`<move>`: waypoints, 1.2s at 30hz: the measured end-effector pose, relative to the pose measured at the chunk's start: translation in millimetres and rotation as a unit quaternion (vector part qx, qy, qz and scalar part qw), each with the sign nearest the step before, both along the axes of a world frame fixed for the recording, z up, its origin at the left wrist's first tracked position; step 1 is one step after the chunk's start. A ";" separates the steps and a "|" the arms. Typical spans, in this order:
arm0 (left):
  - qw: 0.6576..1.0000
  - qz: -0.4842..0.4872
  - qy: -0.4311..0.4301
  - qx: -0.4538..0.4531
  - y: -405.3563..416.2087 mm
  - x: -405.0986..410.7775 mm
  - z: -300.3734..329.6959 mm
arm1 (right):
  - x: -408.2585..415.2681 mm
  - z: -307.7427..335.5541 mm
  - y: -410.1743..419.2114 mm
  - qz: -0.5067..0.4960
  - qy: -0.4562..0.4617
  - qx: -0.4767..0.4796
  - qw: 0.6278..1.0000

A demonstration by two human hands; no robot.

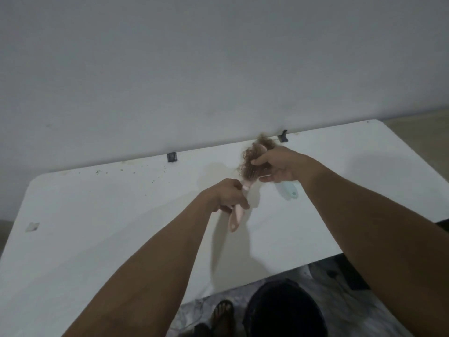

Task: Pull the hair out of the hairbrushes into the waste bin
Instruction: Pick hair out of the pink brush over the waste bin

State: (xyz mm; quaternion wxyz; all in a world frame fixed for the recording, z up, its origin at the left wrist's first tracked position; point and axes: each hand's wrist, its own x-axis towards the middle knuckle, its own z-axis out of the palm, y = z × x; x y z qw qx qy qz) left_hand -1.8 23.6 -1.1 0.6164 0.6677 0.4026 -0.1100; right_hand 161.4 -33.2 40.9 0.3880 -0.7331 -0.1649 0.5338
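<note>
Down by the table's (pixel 97 239) near edge sat a dark round bin (pixel 283 312), well away from the pink hairbrush (pixel 239 198) up near the far edge. Its handle was squeezed in the left hand (pixel 229 194), while the right hand (pixel 277 166) pinched the brown hair (pixel 254 154) stuck in the bristles. If the clump tore or slipped, bits could drop on the table beside the blue brush (pixel 288 189) and miss the bin.
</note>
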 end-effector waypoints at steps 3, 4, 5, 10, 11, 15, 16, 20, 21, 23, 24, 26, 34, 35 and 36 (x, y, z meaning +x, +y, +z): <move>0.997 0.011 -0.046 -0.055 -21.4 2.9 4.6 | 5.1 12.2 -30.0 -0.014 -0.014 0.026 0.999; 0.994 0.022 -0.068 -0.080 -31.0 4.5 9.2 | 7.6 14.9 -41.6 -0.019 -0.020 0.031 0.999; 0.990 0.033 -0.086 -0.103 -40.9 6.6 13.2 | 9.6 17.5 -53.8 -0.021 -0.024 0.034 0.999; 0.987 0.017 -0.097 -0.128 -95.4 19.6 21.3 | 17.7 27.2 -126.8 -0.027 -0.004 0.044 0.999; 0.988 0.008 -0.091 -0.123 -106.9 23.0 20.9 | 19.7 27.6 -142.3 -0.029 -0.002 0.043 0.999; 0.989 0.017 -0.091 -0.114 -158.1 37.0 19.6 | 24.1 25.5 -201.5 -0.033 -0.010 0.033 0.999; 0.989 0.021 -0.093 -0.115 -171.2 40.3 18.7 | 24.0 24.1 -215.5 -0.039 -0.011 0.031 0.999; 0.985 0.023 -0.128 -0.110 -218.8 50.5 13.5 | 26.3 15.2 -269.5 -0.109 -0.015 0.024 0.994; 0.988 0.018 -0.128 -0.088 -229.2 52.2 11.9 | 27.5 12.4 -282.3 -0.131 -0.018 0.029 0.991; 0.992 0.012 -0.116 -0.053 -248.2 53.5 9.5 | 27.5 8.2 -306.1 -0.169 -0.022 0.043 0.984; 0.993 0.009 -0.106 -0.044 -256.6 54.6 7.2 | 27.3 5.8 -316.6 -0.187 -0.022 0.050 0.981; 0.996 -0.002 -0.086 -0.027 -272.1 56.5 3.2 | 28.0 -2.0 -333.5 -0.215 -0.024 0.048 0.975; 0.997 -0.043 -0.055 0.022 -303.1 80.7 -33.7 | 26.5 -35.0 -371.0 -0.281 -0.015 0.037 0.959; 0.997 -0.054 -0.045 0.025 -303.9 84.6 -40.3 | 26.1 -38.7 -374.9 -0.296 -0.016 0.037 0.954; 0.997 -0.069 -0.035 0.025 -304.8 87.8 -46.5 | 26.2 -43.6 -379.0 -0.307 -0.014 0.034 0.951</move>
